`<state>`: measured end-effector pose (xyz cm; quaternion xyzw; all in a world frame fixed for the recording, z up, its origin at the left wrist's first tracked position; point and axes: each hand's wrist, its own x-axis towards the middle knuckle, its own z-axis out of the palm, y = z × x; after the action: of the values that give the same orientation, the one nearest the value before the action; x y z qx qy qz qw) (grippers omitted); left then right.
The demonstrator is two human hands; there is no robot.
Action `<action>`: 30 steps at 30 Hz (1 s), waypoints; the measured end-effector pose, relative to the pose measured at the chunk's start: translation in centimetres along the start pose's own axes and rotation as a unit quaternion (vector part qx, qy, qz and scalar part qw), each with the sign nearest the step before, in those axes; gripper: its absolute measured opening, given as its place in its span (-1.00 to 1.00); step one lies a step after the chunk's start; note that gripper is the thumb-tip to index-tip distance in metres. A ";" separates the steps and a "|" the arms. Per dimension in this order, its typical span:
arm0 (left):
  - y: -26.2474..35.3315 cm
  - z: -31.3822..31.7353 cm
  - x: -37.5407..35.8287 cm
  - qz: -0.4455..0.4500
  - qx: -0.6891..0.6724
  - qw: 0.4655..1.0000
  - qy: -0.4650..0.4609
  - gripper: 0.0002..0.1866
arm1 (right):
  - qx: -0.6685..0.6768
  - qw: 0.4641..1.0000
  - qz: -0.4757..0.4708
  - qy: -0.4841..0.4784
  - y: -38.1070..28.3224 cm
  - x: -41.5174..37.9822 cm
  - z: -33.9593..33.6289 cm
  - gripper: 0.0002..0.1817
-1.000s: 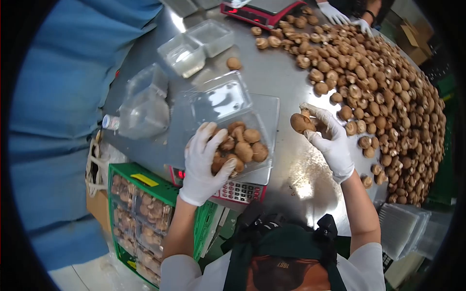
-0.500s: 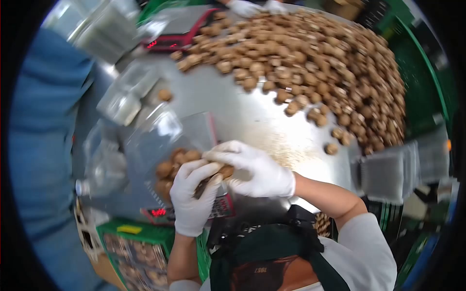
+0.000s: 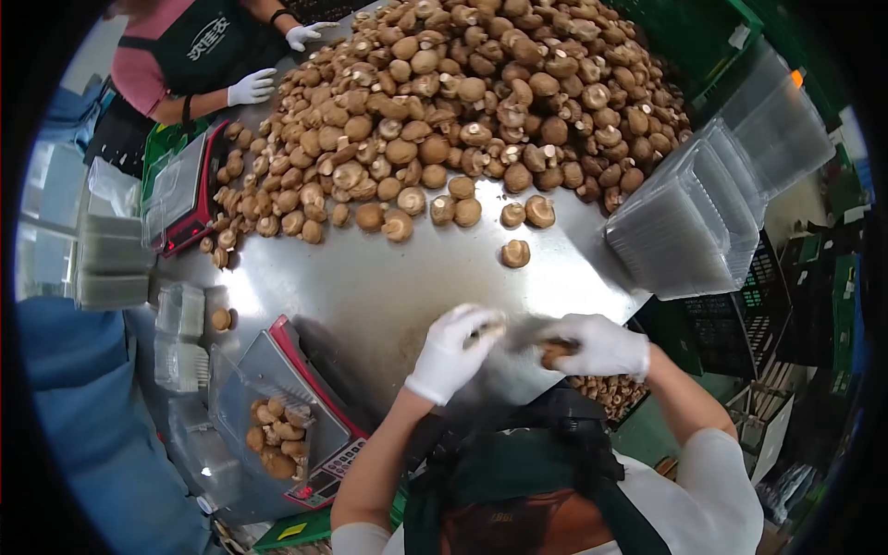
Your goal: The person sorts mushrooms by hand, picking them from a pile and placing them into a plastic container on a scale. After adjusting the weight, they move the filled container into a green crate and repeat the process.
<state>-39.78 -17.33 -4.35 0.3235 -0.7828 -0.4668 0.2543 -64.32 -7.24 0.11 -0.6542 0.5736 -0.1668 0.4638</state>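
Note:
White gloves cover both hands, which are near the front edge of the metal table (image 3: 370, 296). My left hand (image 3: 453, 351) has its fingers curled around something pale and small, too blurred to name. To its right, my right hand (image 3: 601, 346) is closed on a brown mushroom (image 3: 557, 353). A clear plastic box (image 3: 231, 398) holding several mushrooms (image 3: 277, 435) rests on a red-edged scale (image 3: 319, 384) at lower left. Beyond the hands, a large heap of mushrooms (image 3: 444, 102) covers the back of the table, with loose ones along its near edge.
Stacked clear boxes (image 3: 680, 222) stand at right; more (image 3: 182, 324) lie at left. A second red scale (image 3: 190, 190) is at back left. Across the table is a co-worker (image 3: 208, 55) with gloved hands. Below the table edge sit cut stems (image 3: 606, 393).
Both hands have left the box on the scale and moved apart, with a mushroom now in my right hand. The view has swung, showing the co-worker and more of the heap.

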 end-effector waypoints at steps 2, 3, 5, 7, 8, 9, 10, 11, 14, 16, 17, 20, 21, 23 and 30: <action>-2.2 1.8 3.0 -0.020 0.056 0.997 0.042 -0.76 | -0.113 0.972 0.164 -0.123 2.3 -3.5 -2.4 -0.58; -3.2 2.3 4.5 -0.030 0.084 0.994 0.063 -0.73 | -0.167 0.965 0.174 -0.107 5.6 -6.1 -2.1 -0.50; -4.7 2.8 8.3 0.042 0.233 0.964 0.119 -0.56 | -0.220 0.916 0.290 -0.171 6.0 -8.5 -3.5 -0.40; -5.2 2.9 11.5 0.008 0.377 0.920 0.105 -0.47 | -0.182 0.934 0.272 -0.140 7.3 -9.8 -4.1 -0.37; -5.5 2.8 12.7 -0.008 0.446 0.890 0.097 -0.42 | -0.162 0.943 0.263 -0.125 7.6 -10.1 -4.5 -0.36; -6.1 2.9 13.7 -0.012 0.470 0.878 0.083 -0.40 | -0.109 0.971 0.202 -0.073 6.5 -9.2 -5.2 -0.42; -7.2 3.0 14.4 -0.016 0.495 0.866 0.071 -0.38 | -0.071 0.985 0.155 -0.012 6.3 -7.5 -5.3 -0.46; -7.7 3.0 14.8 -0.021 0.520 0.852 0.058 -0.36 | -0.032 0.993 0.107 0.049 6.2 -5.6 -5.2 -0.49; -6.2 2.6 14.2 -0.023 0.389 0.917 0.086 -0.38 | -0.066 0.966 -0.015 0.249 6.8 1.3 -4.4 -0.56; -6.0 1.5 13.1 -0.074 0.102 0.990 0.059 -0.37 | -0.148 0.933 -0.027 0.328 8.0 6.8 -3.8 -0.51; -4.6 1.1 12.5 -0.143 -0.099 0.984 0.047 -0.34 | -0.190 0.924 -0.035 0.329 8.5 8.7 -3.9 -0.48; -1.9 0.0 9.8 -0.201 -0.445 0.872 0.040 -0.31 | -0.205 0.928 -0.055 0.304 11.9 13.6 -3.2 -0.43; -1.3 -0.4 8.9 -0.193 -0.517 0.833 0.043 -0.31 | -0.189 0.930 -0.055 0.311 12.5 13.8 -3.3 -0.46; -0.6 -1.5 7.3 -0.187 -0.581 0.790 0.054 -0.30 | -0.156 0.921 -0.055 0.354 12.9 14.4 -3.4 -0.52; -0.9 -3.2 -1.7 -0.109 -0.548 0.809 0.184 -0.47 | 0.130 0.956 -0.120 0.234 4.0 15.6 -0.8 -0.64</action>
<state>-36.18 -18.18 -3.94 0.2933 -0.2951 -0.7746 0.4763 -62.90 -21.32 -7.55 -0.5946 0.5571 -0.4429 0.3742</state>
